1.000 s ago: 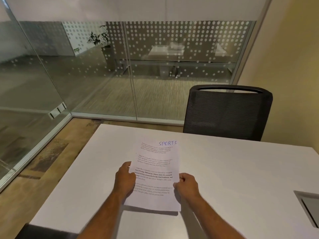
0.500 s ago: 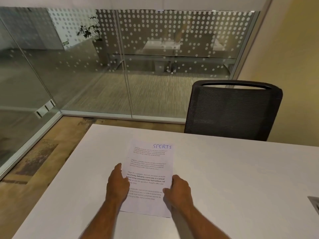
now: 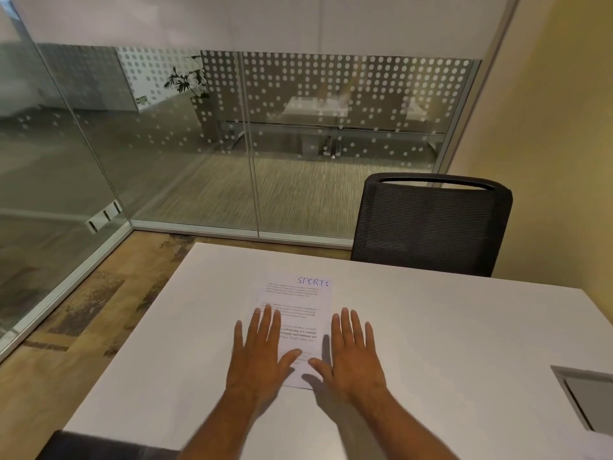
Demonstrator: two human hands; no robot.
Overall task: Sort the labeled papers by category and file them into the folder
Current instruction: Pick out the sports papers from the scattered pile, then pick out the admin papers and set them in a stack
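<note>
Lying flat on the white table (image 3: 431,343), a printed paper (image 3: 295,303) sits near the middle of the near half, its long side running away from the person. Handwritten blue label "SPORTS" (image 3: 313,281) at its far right corner; body text below is too small to read.

Head view, hands: left hand (image 3: 262,353) is spread, fingers straight and apart, palm down over the paper's left edge; the fingers overlap the sheet, the outer part of the hand is above bare table. Right hand (image 3: 351,353) is likewise spread and flat, at the paper's right edge, thumb reaching across the lower part of the sheet. Neither hand grips anything. Whether the palms press the sheet or float just above it, cannot tell; a shadow shows under the right thumb.

Head view, surroundings: black mesh chair (image 3: 431,227) at the table's far side. Grey recessed hatch (image 3: 587,396) in the table at right edge. Glass partition (image 3: 199,144) with dot pattern beyond; potted plant (image 3: 189,81) behind it.
</note>
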